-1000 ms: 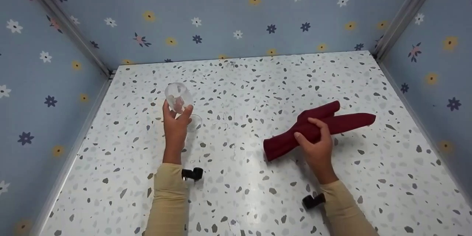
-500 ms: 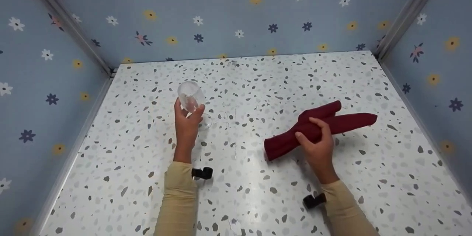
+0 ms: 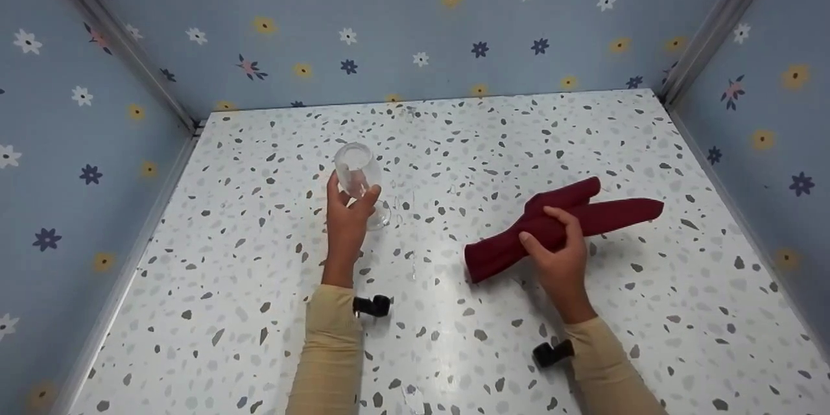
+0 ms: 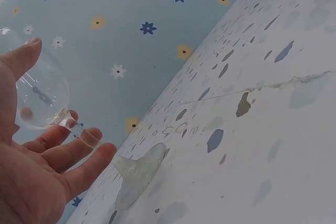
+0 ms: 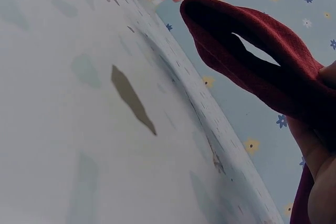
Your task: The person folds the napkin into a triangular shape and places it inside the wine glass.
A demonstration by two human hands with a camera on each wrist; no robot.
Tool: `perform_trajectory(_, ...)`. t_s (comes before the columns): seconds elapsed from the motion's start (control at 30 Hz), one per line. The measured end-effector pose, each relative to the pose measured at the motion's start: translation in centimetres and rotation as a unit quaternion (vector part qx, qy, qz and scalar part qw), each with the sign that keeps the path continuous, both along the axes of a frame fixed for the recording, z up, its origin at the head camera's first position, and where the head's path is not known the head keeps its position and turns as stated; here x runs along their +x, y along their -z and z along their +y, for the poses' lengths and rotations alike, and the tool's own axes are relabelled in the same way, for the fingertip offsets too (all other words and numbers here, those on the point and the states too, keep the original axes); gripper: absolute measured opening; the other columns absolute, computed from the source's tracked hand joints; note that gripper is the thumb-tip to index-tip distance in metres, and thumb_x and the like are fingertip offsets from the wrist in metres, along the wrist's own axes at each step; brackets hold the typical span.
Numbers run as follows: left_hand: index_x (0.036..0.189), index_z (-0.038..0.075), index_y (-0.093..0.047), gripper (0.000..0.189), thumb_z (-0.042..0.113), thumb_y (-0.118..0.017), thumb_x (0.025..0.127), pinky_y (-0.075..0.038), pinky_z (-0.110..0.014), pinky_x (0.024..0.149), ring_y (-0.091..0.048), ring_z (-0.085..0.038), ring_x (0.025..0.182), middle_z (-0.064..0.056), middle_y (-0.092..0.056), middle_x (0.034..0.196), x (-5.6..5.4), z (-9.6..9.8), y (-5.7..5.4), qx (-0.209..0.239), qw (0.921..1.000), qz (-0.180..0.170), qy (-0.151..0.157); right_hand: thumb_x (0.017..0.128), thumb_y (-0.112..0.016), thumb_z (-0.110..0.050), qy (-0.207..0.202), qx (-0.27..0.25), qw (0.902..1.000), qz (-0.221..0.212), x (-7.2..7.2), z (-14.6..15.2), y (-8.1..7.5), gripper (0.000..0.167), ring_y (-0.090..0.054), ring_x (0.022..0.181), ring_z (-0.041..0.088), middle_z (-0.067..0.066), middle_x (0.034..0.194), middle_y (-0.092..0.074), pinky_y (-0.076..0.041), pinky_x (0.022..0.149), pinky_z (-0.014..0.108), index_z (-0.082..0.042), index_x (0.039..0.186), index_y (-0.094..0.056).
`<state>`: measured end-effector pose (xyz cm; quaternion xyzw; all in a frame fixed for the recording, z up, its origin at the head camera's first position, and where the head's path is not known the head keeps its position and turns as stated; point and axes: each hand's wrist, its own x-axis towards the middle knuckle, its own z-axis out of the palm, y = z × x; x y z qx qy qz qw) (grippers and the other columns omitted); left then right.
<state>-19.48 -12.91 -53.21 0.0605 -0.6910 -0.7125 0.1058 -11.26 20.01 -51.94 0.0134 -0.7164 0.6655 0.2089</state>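
Observation:
On the left of the head view, my left hand (image 3: 348,213) holds a clear wine glass (image 3: 356,159) tilted. The left wrist view shows my thumb against the bowl (image 4: 44,95) and fingers behind the stem, with the round foot (image 4: 140,176) close to the tabletop; whether it touches is hard to tell. Over on the right, my right hand (image 3: 561,264) grips a folded maroon cloth (image 3: 616,216), thumb and index finger on top. Two narrow ends of it point right and a wider end points left. An open fold of the cloth (image 5: 231,19) shows in the right wrist view.
A white speckled tabletop (image 3: 428,142) lies under both hands. Blue flowered panels (image 3: 415,19) stand at the back and both sides, with metal posts (image 3: 720,26) in the corners. A black wrist camera (image 3: 373,305) is strapped beside each sleeve.
My left hand has moved to the right with the wine glass, nearer the cloth. The right hand and the cloth have stayed nearly still.

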Motion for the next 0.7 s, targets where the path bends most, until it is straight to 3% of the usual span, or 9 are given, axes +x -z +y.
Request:
perform_trajectory(0.2, 0.159, 0.028, -0.021, 0.087, 0.033, -0.075, 0.091, -0.051, -0.040, 0.096, -0.057, -0.026, 0.123, -0.015, -0.045, 0.146, 0.1, 0.5, -0.1, 0.009, 0.9997, 0.011, 0.021, 0.085, -0.076, 0.003, 0.001, -0.001, 1.0000, -0.002, -0.1, 0.0, 0.0, 0.054, -0.051, 0.111, 0.022, 0.011, 0.128, -0.054, -0.046, 0.088, 0.029, 0.000, 0.134, -0.053)
perform_trajectory(0.53, 0.158, 0.030, -0.022, 0.090, 0.048, -0.075, 0.087, -0.051, -0.038, 0.095, -0.060, -0.021, 0.120, -0.013, -0.047, 0.147, 0.4, 1.6, 0.1, -0.036, 0.9990, -0.003, 0.025, 0.084, -0.076, 0.003, 0.003, 0.005, 1.0000, 0.005, -0.1, 0.1, 0.2, 0.054, -0.051, 0.110, 0.022, 0.011, 0.128, -0.054, -0.046, 0.088, 0.028, 0.000, 0.133, -0.054)
perform_trajectory(0.7, 0.157, 0.032, -0.022, 0.090, 0.048, -0.076, 0.087, -0.052, -0.040, 0.095, -0.062, -0.020, 0.117, -0.011, -0.049, 0.145, 0.4, 2.2, 0.3, -0.035, 0.9988, 0.003, 0.034, 0.084, -0.077, 0.004, 0.003, 0.001, 1.0000, 0.003, -0.1, 0.1, 0.2, 0.054, -0.052, 0.109, 0.022, 0.012, 0.127, -0.055, -0.046, 0.088, 0.028, 0.001, 0.133, -0.054)
